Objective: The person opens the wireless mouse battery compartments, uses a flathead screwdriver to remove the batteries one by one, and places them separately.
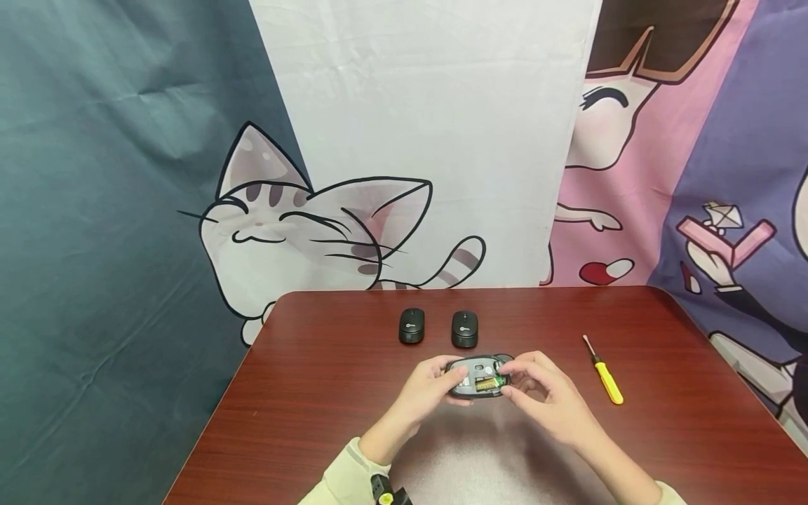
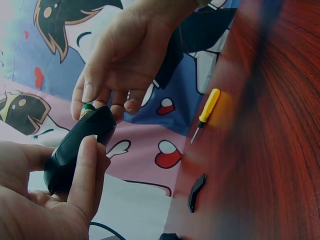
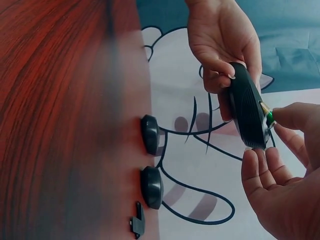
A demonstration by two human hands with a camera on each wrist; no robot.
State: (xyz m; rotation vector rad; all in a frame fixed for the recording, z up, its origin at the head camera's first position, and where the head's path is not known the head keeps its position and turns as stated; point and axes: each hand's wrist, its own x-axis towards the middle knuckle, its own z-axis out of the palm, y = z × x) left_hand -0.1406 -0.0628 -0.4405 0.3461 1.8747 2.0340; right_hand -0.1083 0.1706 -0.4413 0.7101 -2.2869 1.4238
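Note:
A dark computer mouse is held underside up over the table, its battery compartment uncovered. My left hand grips one end, thumb across the underside and fingers beneath. A green-and-gold battery shows in the compartment; in the right wrist view a battery sticks out at a tilt. My right hand is at the other end of the mouse, its thumb against the green end of that battery. Its other fingers curl about the mouse's end. How far the battery is seated is hidden.
Two black mice stand towards the back of the table. A small black cover piece lies near them. To the right is a yellow-handled screwdriver. A printed cloth hangs behind the table.

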